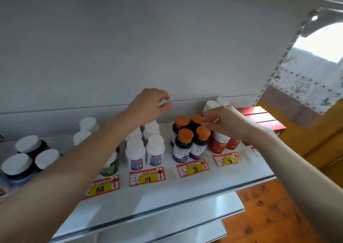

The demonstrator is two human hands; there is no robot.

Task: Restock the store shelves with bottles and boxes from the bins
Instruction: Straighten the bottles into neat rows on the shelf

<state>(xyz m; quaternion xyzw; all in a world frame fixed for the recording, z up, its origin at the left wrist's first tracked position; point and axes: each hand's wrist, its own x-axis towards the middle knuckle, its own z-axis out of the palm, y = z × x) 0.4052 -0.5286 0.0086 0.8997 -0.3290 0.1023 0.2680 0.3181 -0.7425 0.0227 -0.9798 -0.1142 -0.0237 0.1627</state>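
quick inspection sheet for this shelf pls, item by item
surface: white shelf, price tags reading 168, 118, 98 along the front
job's things: four orange-capped bottles, white-capped bottles, red-labelled bottles, red boxes at the right end
clutter: nothing seen
grippers: left hand curled above the back white caps, hold unclear; right hand fingertips at a back orange cap, grip unclear
cables: nothing seen
surroundings: grey back panel, slotted upright, wooden floor

White metal shelf across lower frame: white-capped plastic bottles left, orange-capped purple bottles centre, glossy red boxes right, red-and-yellow price tags along front.
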